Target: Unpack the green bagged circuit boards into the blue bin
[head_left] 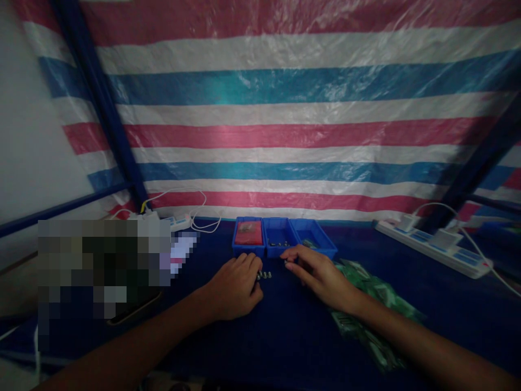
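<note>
metal parts (264,275) beside left hand (236,285)

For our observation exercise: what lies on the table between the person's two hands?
A few small metal pieces lie on the table between the left hand and the right hand, in the head view.
</note>
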`<state>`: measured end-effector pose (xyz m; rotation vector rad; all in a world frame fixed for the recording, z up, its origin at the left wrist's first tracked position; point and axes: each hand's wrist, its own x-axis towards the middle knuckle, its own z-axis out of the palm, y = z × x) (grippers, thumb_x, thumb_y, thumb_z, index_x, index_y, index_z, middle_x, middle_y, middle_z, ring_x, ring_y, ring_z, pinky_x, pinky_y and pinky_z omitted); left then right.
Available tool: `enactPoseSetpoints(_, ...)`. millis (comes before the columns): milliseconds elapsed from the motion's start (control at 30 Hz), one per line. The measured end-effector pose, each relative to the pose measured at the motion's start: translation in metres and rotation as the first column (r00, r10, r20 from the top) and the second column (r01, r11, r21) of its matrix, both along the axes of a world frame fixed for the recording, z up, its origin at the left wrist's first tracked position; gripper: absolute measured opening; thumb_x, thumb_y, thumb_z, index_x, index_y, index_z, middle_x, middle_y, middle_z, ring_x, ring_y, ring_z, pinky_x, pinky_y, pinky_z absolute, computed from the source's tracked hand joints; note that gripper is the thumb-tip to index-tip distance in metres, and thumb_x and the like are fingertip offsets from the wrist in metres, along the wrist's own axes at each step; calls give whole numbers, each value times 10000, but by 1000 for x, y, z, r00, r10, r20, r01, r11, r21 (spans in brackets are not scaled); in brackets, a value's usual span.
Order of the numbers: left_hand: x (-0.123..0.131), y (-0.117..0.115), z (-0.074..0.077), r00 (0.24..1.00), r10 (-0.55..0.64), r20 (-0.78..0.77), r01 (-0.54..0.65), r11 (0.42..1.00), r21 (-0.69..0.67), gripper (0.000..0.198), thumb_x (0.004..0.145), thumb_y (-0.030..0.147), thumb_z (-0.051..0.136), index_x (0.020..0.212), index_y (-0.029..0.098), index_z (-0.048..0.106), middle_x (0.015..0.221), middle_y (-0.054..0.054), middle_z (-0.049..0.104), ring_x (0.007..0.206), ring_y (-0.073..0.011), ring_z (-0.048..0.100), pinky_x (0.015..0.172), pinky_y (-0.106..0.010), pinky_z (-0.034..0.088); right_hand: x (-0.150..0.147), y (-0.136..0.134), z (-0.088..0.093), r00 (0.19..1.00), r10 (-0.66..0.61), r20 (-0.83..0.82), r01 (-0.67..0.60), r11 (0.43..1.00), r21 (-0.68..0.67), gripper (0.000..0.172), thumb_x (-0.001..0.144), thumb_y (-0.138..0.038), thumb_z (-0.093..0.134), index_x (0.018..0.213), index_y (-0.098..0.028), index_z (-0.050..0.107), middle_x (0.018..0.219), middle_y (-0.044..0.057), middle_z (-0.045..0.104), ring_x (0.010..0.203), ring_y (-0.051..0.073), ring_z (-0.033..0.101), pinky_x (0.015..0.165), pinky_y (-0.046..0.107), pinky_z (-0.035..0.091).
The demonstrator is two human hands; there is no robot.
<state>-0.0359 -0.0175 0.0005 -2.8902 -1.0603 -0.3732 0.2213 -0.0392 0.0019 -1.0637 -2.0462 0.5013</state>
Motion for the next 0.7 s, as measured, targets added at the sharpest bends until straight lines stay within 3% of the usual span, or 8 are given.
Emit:
enactPoseSetpoints(267, -3, 10, -4, 995, -39, 89, 44, 997, -58, 268, 955, 96, 431, 1187, 192, 525, 1131, -71, 614, 1067, -239, 576, 961, -381, 485, 0, -1, 2, 1000, 3, 13, -3, 1000, 8, 187, 1071, -301, 561, 1207, -222, 661, 1085, 72, 716, 901, 199, 699, 776, 328, 568)
enactPoseSetpoints(433, -2, 6, -1, 995, -36, 94, 43, 997, -70, 325, 905, 114, 514, 1217, 203, 530, 1143, -71, 604, 1084, -250, 569, 966, -394, 488, 0, -1, 2, 1000, 12, 24, -12, 1000, -2, 193, 1075, -314, 555, 1209, -223, 659, 1081, 70, 711, 926, 203, 698, 792, 330, 567)
enactPoseSetpoints(700, 1, 7, 0, 996, -3, 84, 10, 997, -81, 92, 1049, 278, 520, 1046, 199, 567, 1065, -52, 602, 1002, -228, 571, 879, -363, 491, -1, -3, 5, 1000, 10, 27, -10, 1000, -8, 192, 1071, -310, 552, 1197, -213, 661, 1069, 78, 718, 911, 209, 696, 801, 345, 573)
